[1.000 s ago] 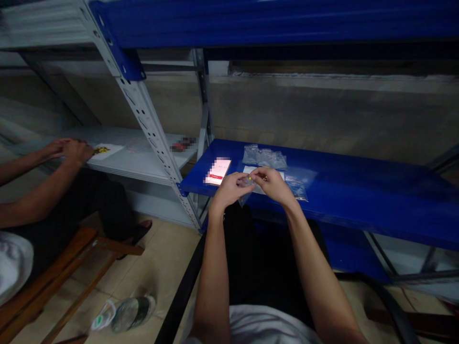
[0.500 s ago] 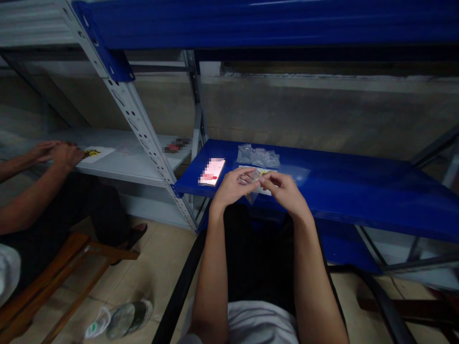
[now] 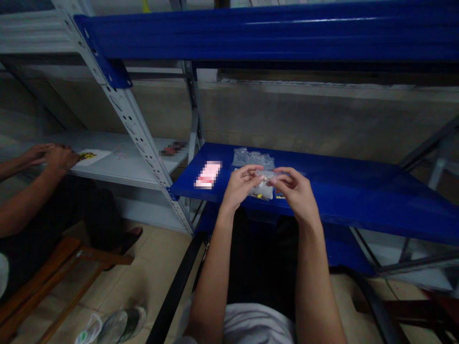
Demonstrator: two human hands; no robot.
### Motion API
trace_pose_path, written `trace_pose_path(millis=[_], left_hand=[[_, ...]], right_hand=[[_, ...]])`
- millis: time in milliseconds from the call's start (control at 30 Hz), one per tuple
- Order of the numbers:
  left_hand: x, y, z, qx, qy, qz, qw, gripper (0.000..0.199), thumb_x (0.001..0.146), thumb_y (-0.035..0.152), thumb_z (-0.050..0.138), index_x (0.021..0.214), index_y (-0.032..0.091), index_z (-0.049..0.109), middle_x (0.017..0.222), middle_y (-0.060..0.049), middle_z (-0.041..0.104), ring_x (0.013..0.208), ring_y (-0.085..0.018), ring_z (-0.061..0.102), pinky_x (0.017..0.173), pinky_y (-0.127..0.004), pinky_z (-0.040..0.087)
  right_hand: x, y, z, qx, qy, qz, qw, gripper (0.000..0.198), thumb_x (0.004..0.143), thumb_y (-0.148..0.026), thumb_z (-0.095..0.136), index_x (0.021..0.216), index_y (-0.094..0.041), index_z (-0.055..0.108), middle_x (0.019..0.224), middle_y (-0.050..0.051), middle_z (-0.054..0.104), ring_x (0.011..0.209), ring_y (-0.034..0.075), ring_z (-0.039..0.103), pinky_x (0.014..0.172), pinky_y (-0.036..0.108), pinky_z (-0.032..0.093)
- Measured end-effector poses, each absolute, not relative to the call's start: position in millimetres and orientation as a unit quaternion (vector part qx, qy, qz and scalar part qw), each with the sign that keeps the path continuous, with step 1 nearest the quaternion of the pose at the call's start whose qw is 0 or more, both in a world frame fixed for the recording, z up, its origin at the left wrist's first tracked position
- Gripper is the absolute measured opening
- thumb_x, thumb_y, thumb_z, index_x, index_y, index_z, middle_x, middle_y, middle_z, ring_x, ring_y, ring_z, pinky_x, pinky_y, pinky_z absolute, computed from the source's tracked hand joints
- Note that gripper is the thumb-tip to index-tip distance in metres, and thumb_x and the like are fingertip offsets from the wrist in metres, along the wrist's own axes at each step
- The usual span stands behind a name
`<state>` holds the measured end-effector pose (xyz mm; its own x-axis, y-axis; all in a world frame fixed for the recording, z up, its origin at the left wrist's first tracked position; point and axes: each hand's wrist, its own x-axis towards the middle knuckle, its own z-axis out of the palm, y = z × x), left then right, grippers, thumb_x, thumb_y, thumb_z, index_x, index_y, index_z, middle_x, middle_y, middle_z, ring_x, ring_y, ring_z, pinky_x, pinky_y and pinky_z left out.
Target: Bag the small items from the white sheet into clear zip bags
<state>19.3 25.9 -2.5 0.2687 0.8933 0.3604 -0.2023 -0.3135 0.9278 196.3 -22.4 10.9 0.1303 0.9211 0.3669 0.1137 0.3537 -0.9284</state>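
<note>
Between both hands hangs a small clear plastic bag (image 3: 263,192), with yellow bits and dark slim pieces at its bottom. My left hand (image 3: 243,185) pinches its upper left edge between thumb and fingers. The upper right edge is gripped the same way by my right hand (image 3: 294,188). Behind my hands, a pile of clear plastic bags (image 3: 249,156) lies on the blue shelf (image 3: 340,184). A few more yellow bits (image 3: 279,195) show just below my right fingers. The exact kind of the small pieces is too small to make out.
A phone with a lit, blurred-out screen (image 3: 208,175) lies left of my hands. Beyond the grey upright post (image 3: 139,134), another person's hands (image 3: 57,155) work by yellow pieces on white paper (image 3: 96,157). A large plastic bottle (image 3: 124,325) lies on the floor. Chair armrests flank me.
My hands have drawn a little apart and now hold the bag by its top edge, its contents hanging below. My right hand has shifted right. The view has tilted slightly upward.
</note>
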Motion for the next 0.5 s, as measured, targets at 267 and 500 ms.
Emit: trace_pose_path(millis=[267,500], left_hand=[[29.4,27.9,-5.3,0.615,0.298,0.554,0.476,0.032,0.083,0.034,0.083,0.108,0.016,0.077,0.081,-0.002,0.069,0.069,-0.013,0.063,0.067,-0.025,0.052],[30.1,27.9,-6.4,0.613,0.324,0.549,0.467,0.029,0.088,0.044,0.077,0.095,0.017,0.077,0.085,-0.005,0.075,0.078,-0.017,0.069,0.069,-0.027,0.053]], right_hand=[[205.1,-19.3,5.1,-0.490,-0.522,0.319,0.620,0.043,0.073,-0.053,0.089,0.092,-0.020,0.071,0.074,0.005,0.076,0.068,0.021,0.073,0.061,0.030,0.055],[208.0,-19.7,4.5,-0.480,-0.550,0.323,0.602,0.032,0.081,-0.050,0.084,0.090,-0.021,0.072,0.078,0.006,0.077,0.075,0.023,0.075,0.060,0.029,0.051]])
